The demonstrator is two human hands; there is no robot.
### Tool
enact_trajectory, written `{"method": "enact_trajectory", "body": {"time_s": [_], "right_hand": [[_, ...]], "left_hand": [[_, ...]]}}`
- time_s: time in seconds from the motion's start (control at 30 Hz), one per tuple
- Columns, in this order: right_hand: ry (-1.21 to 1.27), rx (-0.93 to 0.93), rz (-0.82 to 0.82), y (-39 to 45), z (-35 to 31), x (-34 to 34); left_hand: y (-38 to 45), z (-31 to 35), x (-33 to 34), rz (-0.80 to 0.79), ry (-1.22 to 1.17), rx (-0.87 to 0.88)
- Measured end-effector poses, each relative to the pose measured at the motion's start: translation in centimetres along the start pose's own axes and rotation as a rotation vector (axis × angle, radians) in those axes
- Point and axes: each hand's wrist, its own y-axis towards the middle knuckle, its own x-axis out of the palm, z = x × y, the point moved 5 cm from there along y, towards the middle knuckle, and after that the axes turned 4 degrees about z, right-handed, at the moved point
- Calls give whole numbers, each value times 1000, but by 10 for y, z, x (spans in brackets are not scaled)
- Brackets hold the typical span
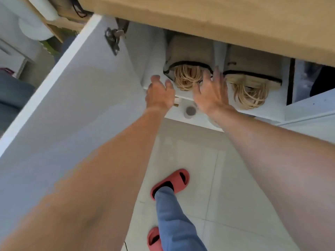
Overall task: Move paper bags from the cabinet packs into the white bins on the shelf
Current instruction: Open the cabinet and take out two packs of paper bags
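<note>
- Left hand (159, 93) spread open, empty, at the cabinet's lower edge just left of the left pack (188, 57).
- Right hand (212, 91) fingers splayed, holding nothing, between both packs, over the paper bags' handles (186, 77).
- Right pack (253, 64) beside, untouched.
</note>
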Motion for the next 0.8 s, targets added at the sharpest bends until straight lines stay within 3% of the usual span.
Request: {"method": "enact_trajectory", "body": {"time_s": [0.07, 0.2, 0.3, 0.37, 0.53, 0.63, 0.8], "right_hand": [[77, 61, 25, 37, 5, 14], [446, 369, 83, 92, 17, 30], [578, 469, -35, 106, 21, 43], [567, 446, -59, 104, 20, 52], [456, 378, 67, 66, 10, 56], [372, 368, 37, 31, 8, 54], [323, 377, -1, -37, 2, 39]], "left_hand": [[35, 11, 19, 0, 8, 25], [84, 25, 40, -1, -83, -40], [101, 28, 50, -39, -184, -168], [107, 28, 53, -45, -123, -158], [93, 11, 49, -102, 92, -72], [68, -7, 37, -88, 203, -17], [8, -36, 17, -149, 141, 44]]}}
